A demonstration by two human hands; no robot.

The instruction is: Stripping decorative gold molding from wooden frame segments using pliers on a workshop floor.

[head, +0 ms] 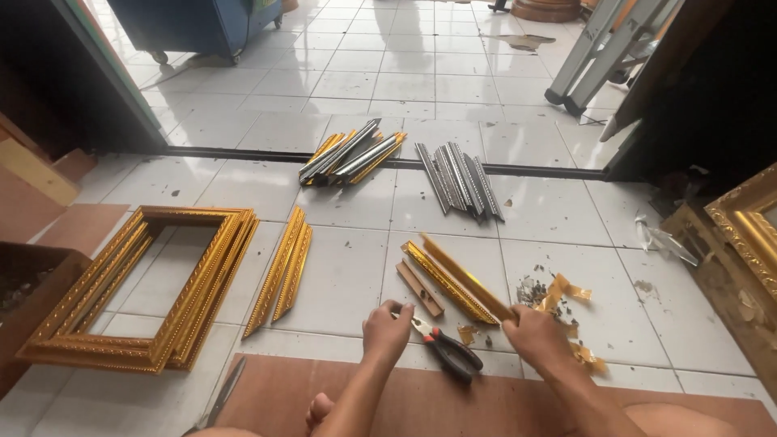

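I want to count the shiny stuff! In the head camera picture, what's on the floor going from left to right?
Stacked gold picture frames → pair of gold moulding strips → left hand → pliers → right hand → ornate gold frame.

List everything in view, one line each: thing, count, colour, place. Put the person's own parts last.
Assembled frames: a stack, gold, floor at left.
Moulding strips: two, gold, beside the frames.
Mixed strips: a bundle, gold and silver, by the door track.
Grey strips: a bundle, right of it.
Moulding pieces: two, gold, front centre.
Wood block: one, brown, left of those.
Pliers: one, red and black handles, between the hands.
Ladder: one, grey, top right.
Left hand: on the pliers' tip.
Right hand: holding a moulding piece's near end.
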